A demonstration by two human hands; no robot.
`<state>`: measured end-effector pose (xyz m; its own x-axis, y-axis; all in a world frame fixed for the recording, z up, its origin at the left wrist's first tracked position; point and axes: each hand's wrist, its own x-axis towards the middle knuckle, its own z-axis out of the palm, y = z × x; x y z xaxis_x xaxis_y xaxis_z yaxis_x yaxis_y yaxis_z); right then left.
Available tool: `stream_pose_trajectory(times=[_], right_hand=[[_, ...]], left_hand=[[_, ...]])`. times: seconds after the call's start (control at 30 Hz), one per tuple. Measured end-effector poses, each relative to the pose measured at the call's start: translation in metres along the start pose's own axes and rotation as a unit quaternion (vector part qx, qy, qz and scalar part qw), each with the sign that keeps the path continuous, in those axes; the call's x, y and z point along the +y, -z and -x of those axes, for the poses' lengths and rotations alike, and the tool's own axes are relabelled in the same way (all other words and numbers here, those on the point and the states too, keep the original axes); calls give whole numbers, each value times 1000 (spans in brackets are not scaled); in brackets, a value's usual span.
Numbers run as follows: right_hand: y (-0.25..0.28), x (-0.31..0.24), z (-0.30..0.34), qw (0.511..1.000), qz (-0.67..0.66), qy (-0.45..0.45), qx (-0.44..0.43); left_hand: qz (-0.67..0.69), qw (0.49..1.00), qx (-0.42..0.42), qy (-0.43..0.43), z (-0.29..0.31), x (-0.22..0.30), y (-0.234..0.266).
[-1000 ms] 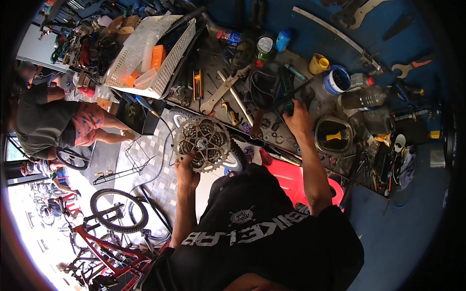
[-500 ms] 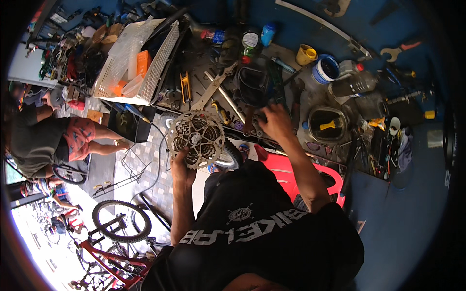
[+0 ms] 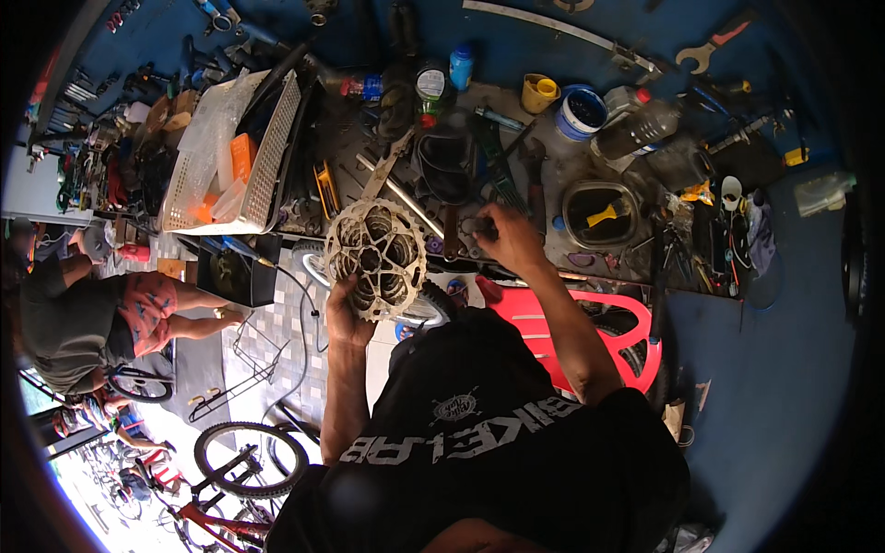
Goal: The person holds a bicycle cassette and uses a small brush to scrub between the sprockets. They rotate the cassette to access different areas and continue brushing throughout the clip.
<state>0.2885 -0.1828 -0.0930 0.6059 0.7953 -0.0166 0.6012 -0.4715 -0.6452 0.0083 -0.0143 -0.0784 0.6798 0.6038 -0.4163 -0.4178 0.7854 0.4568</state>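
My left hand (image 3: 347,315) grips the lower left rim of a bicycle cassette (image 3: 398,214), holding its toothed face up in front of the bench edge. The thumb lies over the sprockets, and the cassette's middle shows a dark round opening. To the right, my right hand (image 3: 513,243) is low over the front of the workbench, its fingers bent together. Around its fingertips are small dark parts, and I cannot make out which, if any, it holds. A flat metal tool (image 3: 391,164) lies just beyond the cassette, beside a long silver tube (image 3: 398,195).
A white perforated basket (image 3: 267,175) stands at the back left; a yellow-handled cutter (image 3: 326,189) lies near it. Farther right are a blue-white tub (image 3: 582,112), a tray with a yellow brush (image 3: 604,217) and bottles. A red chair (image 3: 525,323) is below; another person (image 3: 83,304) is at left.
My view has shifted, and bench things sit farther left. The cassette is turned slightly; its centre, pale before, now looks dark and open. My right hand's fingers have drawn together over the bench.
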Motion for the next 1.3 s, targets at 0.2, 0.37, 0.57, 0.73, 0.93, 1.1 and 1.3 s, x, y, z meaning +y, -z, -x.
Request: stream_pose_trajectory(times=[0.2, 0.37, 0.57, 0.73, 0.93, 1.1, 1.3], right_hand=[[11, -28, 13, 971, -200, 134, 15], [20, -37, 12, 941, -254, 221, -26], [41, -29, 32, 957, -196, 214, 12], [81, 41, 40, 979, -187, 49, 72], [173, 233, 60, 833, 317, -357, 279], [184, 278, 84, 803, 330, -481, 119], [199, 302, 90, 832, 223, -492, 130]], left_hand=[[8, 996, -17, 87, -4, -10, -7], [-1, 986, -82, 147, -10, -34, -30], [-31, 972, -100, 210, -25, -47, -54], [-52, 971, -80, 218, -31, -56, -58], [-19, 976, -89, 196, -29, -46, -54], [-10, 983, -110, 150, -26, -29, -44], [6, 993, -52, 102, -12, -23, -29]])
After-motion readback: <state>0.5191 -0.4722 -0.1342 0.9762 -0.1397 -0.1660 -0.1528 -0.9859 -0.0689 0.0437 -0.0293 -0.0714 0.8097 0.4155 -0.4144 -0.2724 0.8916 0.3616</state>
